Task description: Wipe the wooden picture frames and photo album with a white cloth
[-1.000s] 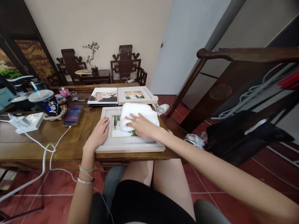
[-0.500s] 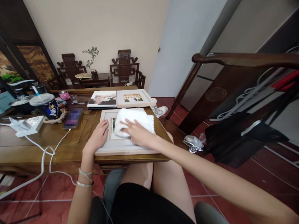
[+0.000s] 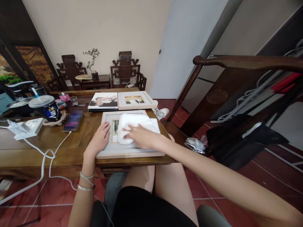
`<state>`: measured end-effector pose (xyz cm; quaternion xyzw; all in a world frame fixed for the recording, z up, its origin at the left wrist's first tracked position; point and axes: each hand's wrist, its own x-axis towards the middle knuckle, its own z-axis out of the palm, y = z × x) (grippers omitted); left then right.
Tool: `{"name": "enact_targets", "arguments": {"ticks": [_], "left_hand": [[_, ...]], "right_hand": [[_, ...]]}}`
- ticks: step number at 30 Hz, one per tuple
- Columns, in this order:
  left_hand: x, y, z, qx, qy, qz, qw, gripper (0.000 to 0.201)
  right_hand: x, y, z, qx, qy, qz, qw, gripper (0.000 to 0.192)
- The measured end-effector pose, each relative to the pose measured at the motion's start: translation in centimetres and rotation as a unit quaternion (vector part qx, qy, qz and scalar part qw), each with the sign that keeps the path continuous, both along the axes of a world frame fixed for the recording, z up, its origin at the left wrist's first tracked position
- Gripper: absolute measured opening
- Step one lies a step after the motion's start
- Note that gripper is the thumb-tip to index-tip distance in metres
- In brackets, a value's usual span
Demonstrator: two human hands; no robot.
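A light-coloured picture frame (image 3: 132,152) lies flat at the table's front edge, a small photo (image 3: 115,130) showing in its middle. On top of it is a folded white cloth (image 3: 134,121), which covers much of the photo and the frame's right part. My right hand (image 3: 142,136) presses on the cloth, its fingers bent into the fabric. At the frame's left border rests my left hand (image 3: 102,137), with its fingers laid along the border and extended.
Behind are a second picture frame (image 3: 146,97) and a white photo panel (image 3: 94,97). Leftward stand a lidded drink cup (image 3: 46,108), a phone (image 3: 73,120) on a white cable, and a power strip (image 3: 28,127). A wooden chair (image 3: 213,94) is at the right.
My right hand and the cloth have slid a little toward me and to the right across the frame, uncovering more of the photo. My left hand stays at the left border.
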<state>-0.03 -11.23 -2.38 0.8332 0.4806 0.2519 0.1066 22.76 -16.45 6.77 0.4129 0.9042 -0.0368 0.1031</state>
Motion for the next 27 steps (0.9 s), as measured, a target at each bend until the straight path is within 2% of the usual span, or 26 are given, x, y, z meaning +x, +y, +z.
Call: {"name": "enact_targets", "arguments": {"ticks": [3,6,8,12,14,17,19,22,27], "left_hand": [[0.0,0.0,-0.1,0.003,-0.004,0.000,1.000,0.049],[-0.2,0.0,-0.2,0.006,0.000,-0.003,1.000,0.049],[-0.3,0.1,-0.3,0.007,0.002,-0.004,1.000,0.049],[-0.3,0.2,-0.3,0.009,0.004,-0.003,1.000,0.049],[-0.3,0.2,-0.2,0.007,0.007,-0.005,1.000,0.049],[-0.3,0.1,0.0,0.002,0.010,-0.007,1.000,0.051],[-0.2,0.1,0.1,-0.001,0.010,-0.007,1.000,0.051],[-0.2,0.0,0.2,-0.003,0.013,-0.006,1.000,0.050],[0.0,-0.1,0.1,-0.004,0.012,0.001,1.000,0.052]], "right_hand": [[0.6,-2.7,2.2,-0.077,0.004,0.026,0.997,0.055],[0.5,-3.2,2.7,-0.104,0.022,0.034,0.994,0.051],[0.0,-2.4,1.6,-0.078,0.034,0.028,0.996,0.055],[-1.2,1.2,-2.2,0.067,0.042,-0.008,0.997,0.065],[-1.6,3.5,-3.5,0.117,0.040,-0.020,0.992,0.067],[-1.8,6.4,-4.1,0.144,0.033,-0.021,0.989,0.067],[-1.9,7.1,-3.7,0.138,0.028,-0.017,0.990,0.067],[-1.7,5.8,-2.7,0.100,0.017,-0.011,0.995,0.068],[-0.7,0.1,-0.1,-0.008,0.025,0.021,0.999,0.069]]}}
